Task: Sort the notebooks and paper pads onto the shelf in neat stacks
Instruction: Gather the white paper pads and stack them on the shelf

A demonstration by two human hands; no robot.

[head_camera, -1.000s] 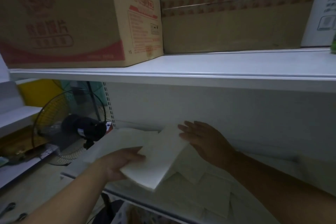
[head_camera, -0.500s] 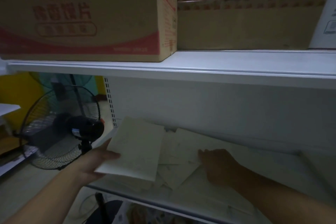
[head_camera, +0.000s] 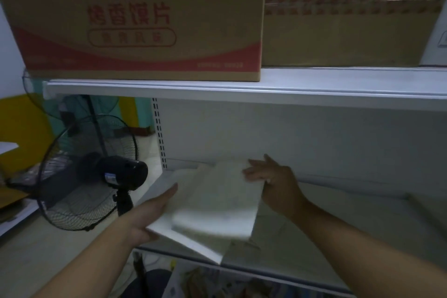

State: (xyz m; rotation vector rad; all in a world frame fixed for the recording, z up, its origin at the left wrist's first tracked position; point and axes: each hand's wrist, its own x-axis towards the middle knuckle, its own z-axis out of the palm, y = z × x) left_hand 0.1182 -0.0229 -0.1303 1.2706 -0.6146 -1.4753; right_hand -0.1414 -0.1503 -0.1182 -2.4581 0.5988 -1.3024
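Item 1: white rectangular paper pad (head_camera: 212, 205). Held above the left end of the lower white metal shelf (head_camera: 302, 273), tilted, its near corner overhanging the shelf's front edge. The surface is blurred; any print cannot be read.

Item 2: left hand (head_camera: 154, 215). Clamped on the pad's left edge, thumb lying flat on top, fingers hidden beneath.

Item 3: right hand (head_camera: 273, 181). Grips the pad's far right corner, fingers spread over the top face, thumb down along the right edge.

Item 4: loose white paper pads (head_camera: 278, 237). Lying flat and overlapping on the lower shelf, below and to the right of the held pad. Count cannot be told in the dim light.

Item 5: upper white shelf board (head_camera: 242, 91). Carries a brown cardboard carton with a red band and red characters (head_camera: 135, 19) at left and a plain brown cardboard carton with red-patterned tape (head_camera: 350, 26) at right, the two touching side by side.

Item 6: black pedestal fan with wire grille (head_camera: 96, 172). Stands on the floor just left of the shelf unit, motor housing toward the shelving.
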